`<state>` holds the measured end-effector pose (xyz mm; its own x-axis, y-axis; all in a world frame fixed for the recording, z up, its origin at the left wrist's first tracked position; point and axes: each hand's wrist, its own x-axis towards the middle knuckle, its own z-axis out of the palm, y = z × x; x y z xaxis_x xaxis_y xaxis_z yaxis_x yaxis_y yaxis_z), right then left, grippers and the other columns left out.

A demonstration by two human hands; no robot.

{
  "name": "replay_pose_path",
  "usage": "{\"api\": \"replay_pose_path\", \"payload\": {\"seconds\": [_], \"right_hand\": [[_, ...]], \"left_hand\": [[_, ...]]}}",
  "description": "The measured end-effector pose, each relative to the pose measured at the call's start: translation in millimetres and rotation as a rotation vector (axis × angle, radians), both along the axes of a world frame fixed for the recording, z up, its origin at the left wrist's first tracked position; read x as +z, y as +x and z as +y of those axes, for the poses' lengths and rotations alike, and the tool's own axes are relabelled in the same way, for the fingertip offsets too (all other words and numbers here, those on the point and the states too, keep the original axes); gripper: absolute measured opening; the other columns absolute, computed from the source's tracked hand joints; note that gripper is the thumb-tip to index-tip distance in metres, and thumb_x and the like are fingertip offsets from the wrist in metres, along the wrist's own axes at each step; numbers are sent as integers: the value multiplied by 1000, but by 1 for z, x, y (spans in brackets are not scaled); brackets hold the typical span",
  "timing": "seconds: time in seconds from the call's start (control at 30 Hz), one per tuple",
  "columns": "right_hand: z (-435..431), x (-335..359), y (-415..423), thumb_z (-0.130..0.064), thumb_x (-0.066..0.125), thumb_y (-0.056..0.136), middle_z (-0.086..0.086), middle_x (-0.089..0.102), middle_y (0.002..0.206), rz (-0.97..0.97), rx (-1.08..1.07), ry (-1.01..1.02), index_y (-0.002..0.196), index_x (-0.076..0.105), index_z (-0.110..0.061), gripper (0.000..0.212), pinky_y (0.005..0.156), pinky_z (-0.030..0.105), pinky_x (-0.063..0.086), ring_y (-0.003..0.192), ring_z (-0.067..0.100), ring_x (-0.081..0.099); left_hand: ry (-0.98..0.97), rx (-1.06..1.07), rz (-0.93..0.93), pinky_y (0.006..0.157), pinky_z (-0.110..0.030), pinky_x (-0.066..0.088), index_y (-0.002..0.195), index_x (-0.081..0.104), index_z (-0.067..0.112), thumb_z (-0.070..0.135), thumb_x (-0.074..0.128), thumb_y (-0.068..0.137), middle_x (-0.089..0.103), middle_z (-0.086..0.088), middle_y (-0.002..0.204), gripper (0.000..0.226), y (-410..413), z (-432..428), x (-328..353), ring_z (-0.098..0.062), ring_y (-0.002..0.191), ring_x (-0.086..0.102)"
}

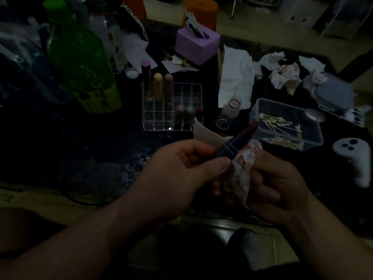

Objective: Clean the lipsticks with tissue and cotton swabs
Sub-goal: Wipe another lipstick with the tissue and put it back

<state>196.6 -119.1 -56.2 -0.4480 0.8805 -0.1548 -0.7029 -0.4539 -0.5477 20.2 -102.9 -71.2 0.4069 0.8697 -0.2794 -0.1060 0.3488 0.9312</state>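
Note:
My left hand [181, 170] pinches the base of a dark blue lipstick [232, 145] between thumb and fingers; its dark red tip points up to the right. My right hand [276, 188] holds a crumpled white tissue [245, 166] stained red, which touches the lipstick's lower tube. A clear plastic box of cotton swabs [286, 126] lies behind my right hand. A clear acrylic organizer [171, 106] holds several lipsticks upright. A purple tissue box [196, 44] stands at the back.
A green bottle [80, 57] and a clear bottle [109, 35] stand at the left. Used stained tissues [284, 75] lie at the back right beside a fresh white tissue sheet [236, 77]. A small glass vial [229, 114] and a white controller [355, 156] are nearby.

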Motion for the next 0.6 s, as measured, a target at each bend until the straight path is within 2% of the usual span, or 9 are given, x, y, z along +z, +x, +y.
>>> {"api": "replay_pose_path", "payload": {"seconds": [0.07, 0.13, 0.2, 0.27, 0.33, 0.4, 0.47, 0.53, 0.6], "right_hand": [[3, 0, 4, 6, 24, 103, 30, 56, 75, 133, 51, -52, 107, 52, 26, 35, 81, 54, 56, 39, 16, 16], [4, -5, 2, -2, 26, 105, 15, 50, 56, 51, 111, 37, 105, 61, 16, 39, 87, 42, 55, 38, 15, 16], [5, -13, 0, -7, 31, 105, 10, 53, 52, 8, 186, 72, 94, 66, 5, 39, 88, 36, 49, 35, 15, 16], [4, -18, 1, -9, 35, 103, 3, 67, 59, -2, 228, 48, 92, 70, -2, 37, 83, 36, 44, 33, 15, 15], [3, -21, 1, -11, 34, 102, -4, 72, 67, -43, 250, 99, 99, 73, -10, 39, 66, 29, 34, 32, 12, 20], [4, -20, 1, -7, 29, 102, 2, 73, 74, 40, 264, 83, 103, 70, -3, 41, 53, 20, 34, 37, 10, 29], [5, -20, 1, -3, 28, 102, 8, 72, 73, 94, 253, 58, 101, 68, 3, 41, 50, 17, 44, 40, 11, 35], [4, -19, 1, -2, 30, 102, 9, 68, 66, 95, 237, 58, 96, 68, 5, 39, 49, 18, 45, 37, 10, 32], [3, -17, 1, -3, 33, 102, 10, 51, 52, 145, 227, 27, 87, 64, 6, 35, 51, 22, 44, 34, 11, 25]], "left_hand": [[-18, -63, -15, 63, -33, 52, 87, 78, 19, 32, 74, 82, 69, -14, 76, 15, 0, 1, -2, -19, 60, 63], [-75, -97, -49, 62, -32, 50, 89, 77, 11, 32, 67, 88, 66, -15, 76, 24, 2, 0, -1, -19, 60, 59], [-175, -83, -117, 57, -28, 50, 92, 72, -2, 30, 65, 89, 65, -13, 76, 32, 5, -1, -1, -17, 59, 57], [-201, -83, -159, 58, -27, 50, 97, 72, 0, 27, 68, 87, 69, -13, 82, 29, 6, -3, -1, -16, 63, 61], [-103, -88, -102, 62, -27, 52, 105, 72, 10, 21, 75, 83, 75, -10, 92, 25, 6, -3, -1, -19, 73, 68], [-8, -45, 4, 62, -25, 53, 110, 65, 11, 16, 79, 74, 77, -8, 95, 39, 4, -3, -1, -20, 78, 72], [29, 27, 74, 59, -21, 52, 101, 66, 12, 22, 79, 65, 76, -6, 86, 40, 2, -2, 1, -16, 72, 71], [45, 45, 91, 56, -20, 51, 92, 70, 14, 29, 77, 62, 75, -5, 77, 34, 1, -2, 3, -14, 64, 67], [37, 17, 57, 56, -20, 51, 86, 75, 14, 31, 73, 64, 73, -5, 71, 28, 1, -2, 3, -14, 60, 64]]}}
